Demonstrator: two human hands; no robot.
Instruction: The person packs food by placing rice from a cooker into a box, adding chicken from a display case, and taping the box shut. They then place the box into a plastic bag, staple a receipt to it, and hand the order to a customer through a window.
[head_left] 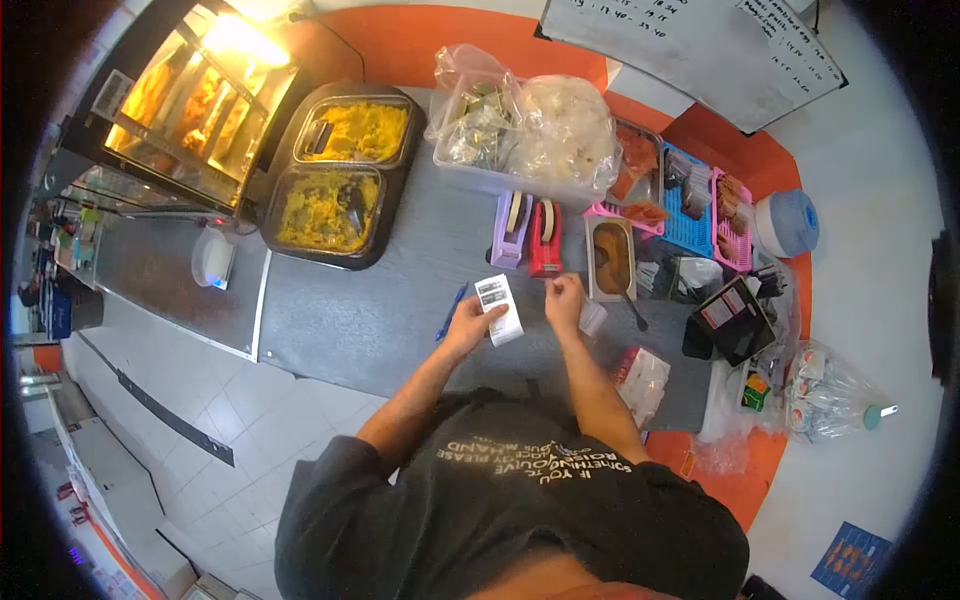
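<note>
My left hand (468,325) is closed on a white printed receipt (500,312), thumb on top, over the dark counter. A blue pen (452,310) lies just left of that hand. My right hand (566,302) has its fingers pinched together at the front end of a red tape dispenser (545,240); what they hold is too small to make out. Beside it stands a purple tape dispenser (510,232). Another white slip of paper (593,318) shows by my right wrist. Right of the dispensers is a metal container of brown sauce (612,255) with a dark spoon (637,312).
Two trays of yellow food (355,130) stand at the left by a lit heated cabinet (190,110). Behind the dispensers is a plastic bin (470,180) of bagged goods. Blue (690,225) and pink baskets, a black device (735,320) and a tissue pack (642,385) crowd the right.
</note>
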